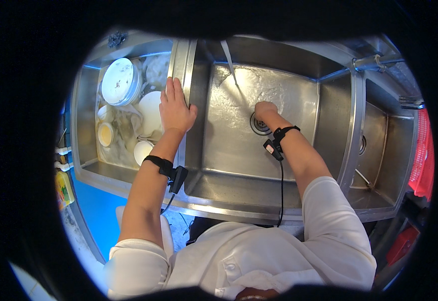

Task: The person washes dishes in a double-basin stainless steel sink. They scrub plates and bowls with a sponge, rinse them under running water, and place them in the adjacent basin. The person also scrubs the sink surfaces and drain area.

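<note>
My left hand (176, 111) lies flat, thumb spread, on the steel divider (183, 62) between the left and middle basins. It holds nothing. My right hand (267, 110) reaches down to the round drain (260, 126) in the floor of the middle basin (237, 154). Its fingers are curled under and hidden, so whether they grip anything cannot be seen. A stream of water (228, 58) falls behind that hand and spreads in ripples over the basin floor. Black straps with small cabled devices circle both my wrists.
The left basin (85, 131) holds cloudy water, a stack of white plates (119, 81), a large white dish (152, 109), small bowls (106, 134) and a wet cloth (134, 116). At right are a smaller basin (377, 139), a metal pipe (380, 62) and a red plastic basket (422, 158).
</note>
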